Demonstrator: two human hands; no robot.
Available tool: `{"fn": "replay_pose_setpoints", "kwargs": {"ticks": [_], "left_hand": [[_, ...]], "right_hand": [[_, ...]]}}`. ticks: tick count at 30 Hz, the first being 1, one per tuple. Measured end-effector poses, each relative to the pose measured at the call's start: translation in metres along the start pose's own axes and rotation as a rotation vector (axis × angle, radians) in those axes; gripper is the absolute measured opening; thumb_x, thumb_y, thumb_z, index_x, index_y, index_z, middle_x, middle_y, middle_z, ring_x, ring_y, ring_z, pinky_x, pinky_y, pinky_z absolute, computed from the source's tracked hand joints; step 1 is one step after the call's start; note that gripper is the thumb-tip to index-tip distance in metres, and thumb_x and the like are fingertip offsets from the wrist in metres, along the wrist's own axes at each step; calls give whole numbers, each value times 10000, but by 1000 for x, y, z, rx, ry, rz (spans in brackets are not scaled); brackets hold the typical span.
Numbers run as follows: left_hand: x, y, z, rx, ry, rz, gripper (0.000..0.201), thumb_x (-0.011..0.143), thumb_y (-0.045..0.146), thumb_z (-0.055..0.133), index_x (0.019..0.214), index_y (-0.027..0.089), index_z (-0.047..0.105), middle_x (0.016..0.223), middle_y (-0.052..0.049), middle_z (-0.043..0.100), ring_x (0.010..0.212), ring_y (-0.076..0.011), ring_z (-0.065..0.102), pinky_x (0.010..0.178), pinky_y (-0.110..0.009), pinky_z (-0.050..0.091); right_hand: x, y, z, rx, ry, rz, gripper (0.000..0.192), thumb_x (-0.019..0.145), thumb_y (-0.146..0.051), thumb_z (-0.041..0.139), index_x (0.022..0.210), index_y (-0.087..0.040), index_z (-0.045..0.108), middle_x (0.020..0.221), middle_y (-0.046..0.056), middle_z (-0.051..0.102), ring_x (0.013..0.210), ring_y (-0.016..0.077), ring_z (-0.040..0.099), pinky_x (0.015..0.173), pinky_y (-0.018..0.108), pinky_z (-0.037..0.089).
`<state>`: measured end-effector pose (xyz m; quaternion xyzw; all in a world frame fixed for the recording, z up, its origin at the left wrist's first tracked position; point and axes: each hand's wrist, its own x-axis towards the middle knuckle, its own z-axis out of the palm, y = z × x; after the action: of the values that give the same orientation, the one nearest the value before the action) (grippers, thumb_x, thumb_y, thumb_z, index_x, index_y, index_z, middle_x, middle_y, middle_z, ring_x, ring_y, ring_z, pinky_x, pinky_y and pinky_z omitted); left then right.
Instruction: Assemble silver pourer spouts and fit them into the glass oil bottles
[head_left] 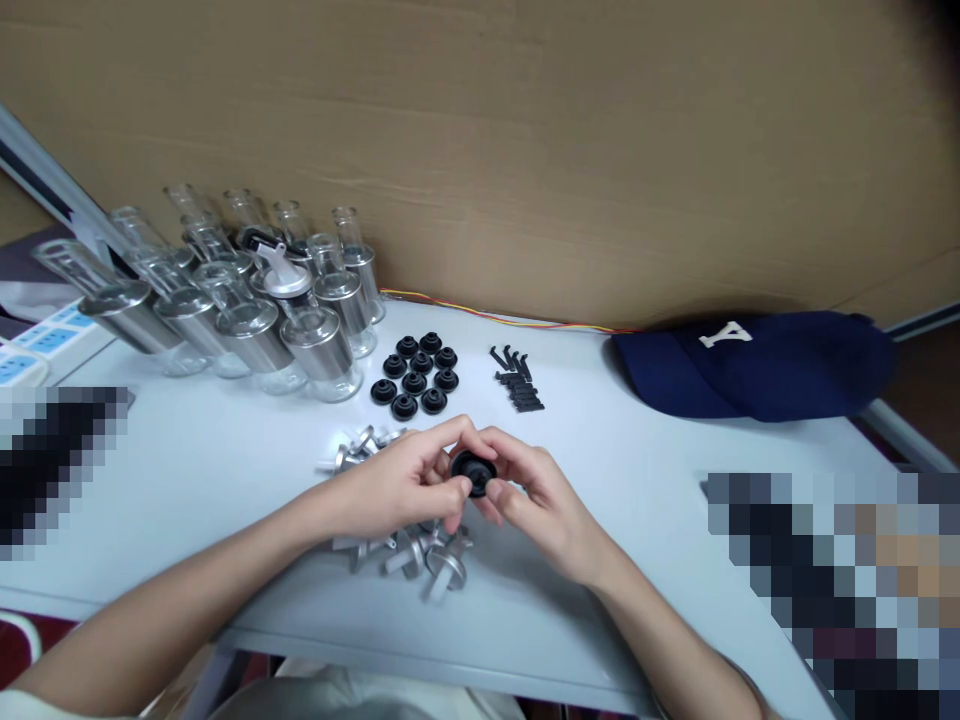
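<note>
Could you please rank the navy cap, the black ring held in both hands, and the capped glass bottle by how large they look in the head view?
1. navy cap
2. capped glass bottle
3. black ring, held between left hand and right hand; it looks smallest though nearest the camera.

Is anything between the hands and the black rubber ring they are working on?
Nothing visible. The left hand and right hand both already pinch the black rubber ring with their fingers, above the pile of metal spout caps on the white table.
</note>
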<state>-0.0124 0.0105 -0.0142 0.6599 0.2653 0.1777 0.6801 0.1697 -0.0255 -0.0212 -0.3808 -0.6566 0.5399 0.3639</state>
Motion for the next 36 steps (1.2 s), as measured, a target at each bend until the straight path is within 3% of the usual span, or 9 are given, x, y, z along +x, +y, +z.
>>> {"fn": "replay_pose_setpoints", "kwargs": {"ticks": [16,22,36], "left_hand": [[-1,-5,1,-37,8,22,209,836,238,478,1038,192,452,751,-2,586,619,-118,559,622,-258,424],[-2,-4,1,21,39,32,230,793,205,509,1020,186,476,821,-24,612,572,-95,519,618,-267,450],[-1,-1,2,88,71,72,230,780,144,473,1006,189,487,699,21,614,565,-97,563,573,-216,438]], "right_hand": [[3,-5,2,-36,47,-60,142,753,-190,482,879,-170,545,642,-19,585,543,104,474,546,231,387],[3,-5,3,-72,65,-62,111,733,-196,487,833,-187,533,641,-28,542,581,110,453,563,235,390],[0,-3,5,-76,85,-43,135,773,-195,500,888,-182,570,630,-35,542,567,111,479,566,238,400]]}}
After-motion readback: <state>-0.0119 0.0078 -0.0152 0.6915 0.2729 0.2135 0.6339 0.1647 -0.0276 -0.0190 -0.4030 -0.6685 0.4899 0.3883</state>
